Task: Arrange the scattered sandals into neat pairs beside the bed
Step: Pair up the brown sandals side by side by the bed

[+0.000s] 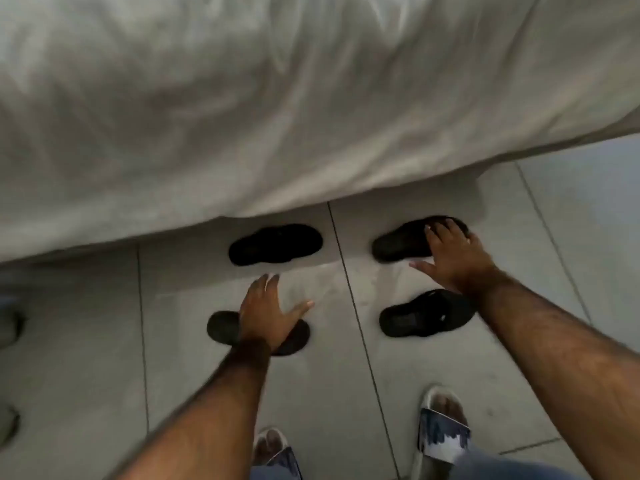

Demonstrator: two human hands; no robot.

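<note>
Several black sandals lie scattered on the grey tiled floor beside the bed (242, 116). One sandal (275, 244) sits close to the bed edge at the centre. A second sandal (398, 242) lies to its right, and my right hand (450, 254) rests spread over its far end, fingers apart. A third sandal (426, 313) lies nearer me, partly under my right forearm. The fourth sandal (221, 327) is at the left front, with my left hand (266, 310) hovering spread over its middle. Neither hand visibly grips anything.
The white sheet hangs over the bed's side and fills the upper view. My feet in light patterned slides (441, 431) stand at the bottom. Blurred grey shapes, perhaps other footwear (8, 327), sit at the far left edge. Open tiles lie between the sandals.
</note>
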